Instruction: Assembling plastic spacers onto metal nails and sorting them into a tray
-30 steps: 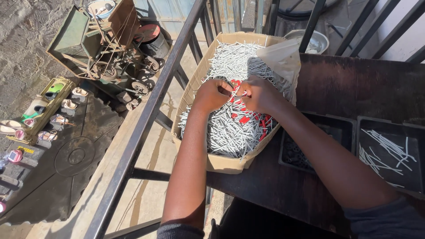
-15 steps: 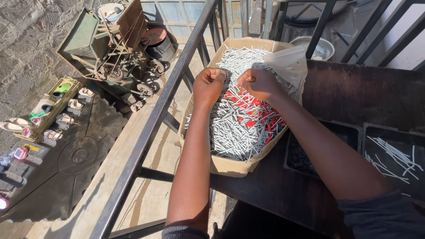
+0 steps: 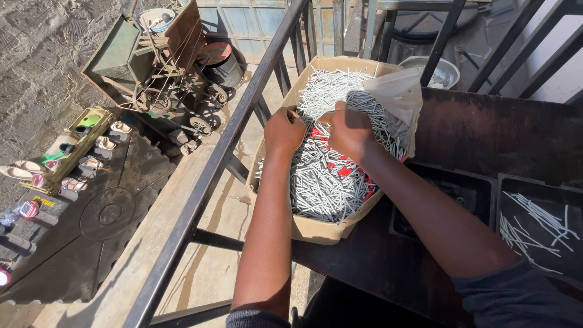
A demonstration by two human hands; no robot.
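Observation:
An open cardboard box (image 3: 316, 229) full of grey metal nails (image 3: 325, 182) sits at the left edge of a dark table (image 3: 486, 133). Red packaging shows between the nails. My left hand (image 3: 284, 130) is closed in a fist over the box's left side, down among the nails. My right hand (image 3: 349, 129) is beside it, fingers curled around a bunch of nails near the box's middle. A clear plastic bag (image 3: 398, 97) lies over the box's far right corner.
Two black trays stand on the table: one (image 3: 449, 194) next to the box, one (image 3: 537, 225) at the right holding several loose nails. A dark metal railing (image 3: 212, 176) runs along the left. Below it are a cart (image 3: 158, 67), a barrel and shoes on display.
Both hands have stayed together in the box and shifted slightly toward its far end. The camera view has drifted a little.

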